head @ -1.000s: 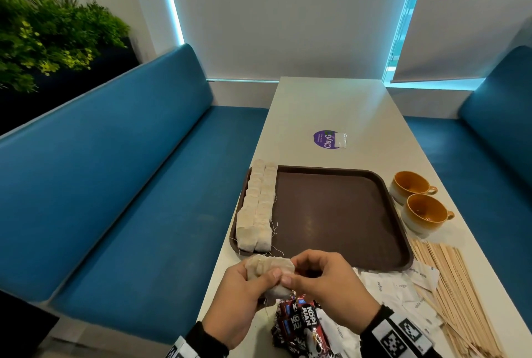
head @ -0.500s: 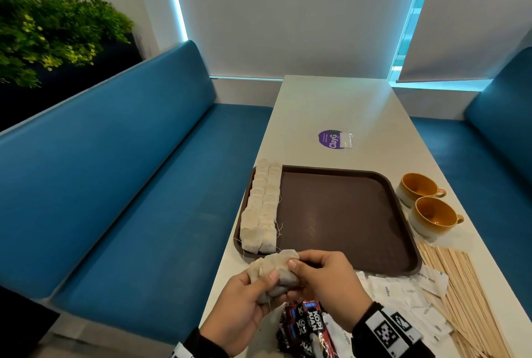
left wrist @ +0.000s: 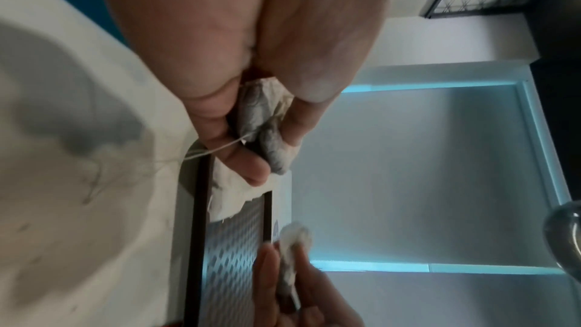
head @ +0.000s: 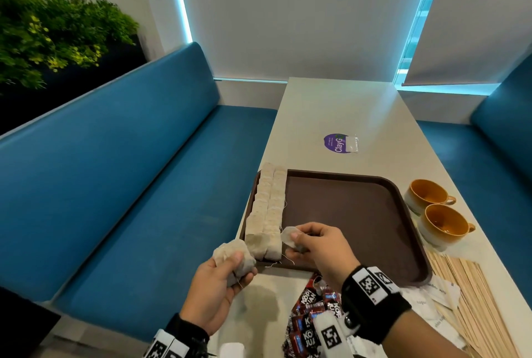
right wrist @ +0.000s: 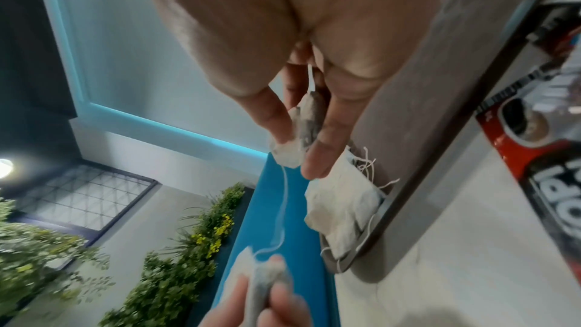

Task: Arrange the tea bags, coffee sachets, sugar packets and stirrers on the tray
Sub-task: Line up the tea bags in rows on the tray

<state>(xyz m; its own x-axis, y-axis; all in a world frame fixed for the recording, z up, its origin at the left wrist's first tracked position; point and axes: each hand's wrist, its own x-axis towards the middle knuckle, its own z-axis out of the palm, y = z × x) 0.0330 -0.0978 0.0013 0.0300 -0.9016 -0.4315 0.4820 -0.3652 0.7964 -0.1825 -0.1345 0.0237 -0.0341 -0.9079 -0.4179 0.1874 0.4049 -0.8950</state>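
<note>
**Two hands, each with tea bags, at the tray's near left corner**

Two rows of tea bags (head: 266, 213) lie packed side by side along the left edge of the brown tray (head: 359, 213), which sits on the pale worktop (head: 339, 110). The left hand (head: 214, 288) hovers just off the tray's near left corner, its grip clamped around a small bunch of tea bags (head: 234, 255), thumb on top; the left wrist view shows fingers (left wrist: 217, 121) curled round the grey bags with a white string trailing out. The right hand (head: 319, 245) is over the tray's near edge, just beside the end of the rows, its grip pinching a single tea bag (head: 288, 235) between thumb and fingers. In the right wrist view that bag (right wrist: 298, 133) hangs above the tray, and a thin string runs from it down toward the bunch in the other hand.

Red and black coffee sachets (head: 313, 308) lie heaped on the worktop near the person, beneath the right wrist. White sugar packets (head: 440, 297) and a spread of wooden stirrers (head: 472, 291) lie off the tray to the right. Two orange cups (head: 434, 213) stand beside the tray's right edge. A purple sticker (head: 335, 142) lies beyond the tray.
</note>
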